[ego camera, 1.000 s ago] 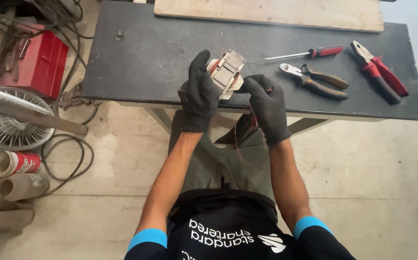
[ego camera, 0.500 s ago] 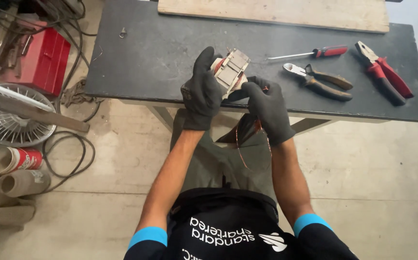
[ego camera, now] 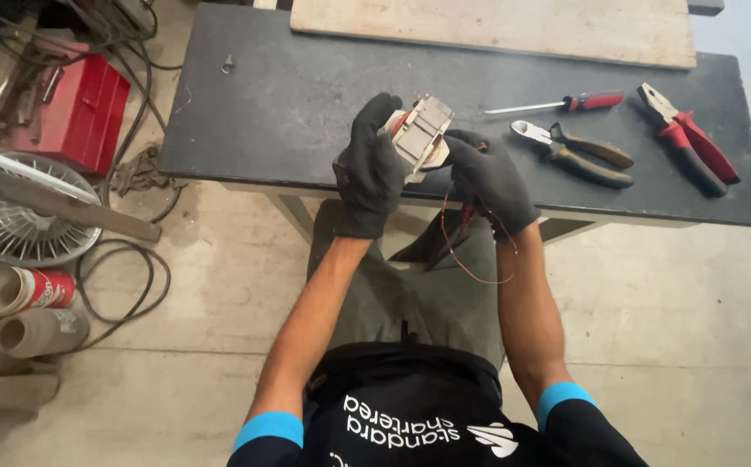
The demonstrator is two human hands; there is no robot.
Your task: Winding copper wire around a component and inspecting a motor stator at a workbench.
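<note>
Both hands (ego camera: 427, 173) grip | small grey laminated metal core (ego camera: 420, 131) | thin copper wire (ego camera: 466, 251) trailing

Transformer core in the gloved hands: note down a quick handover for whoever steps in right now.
Left hand: gloved, gripping the small laminated transformer core above the near edge of the dark workbench.
Right hand: gloved, on the core's other side; thin reddish wires trail below it.
On the bench, untouched: red-handled screwdriver, side cutters, red pliers.
Done: core lifted.
Left: wires hang loose; how far the work has got cannot be told.
</note>
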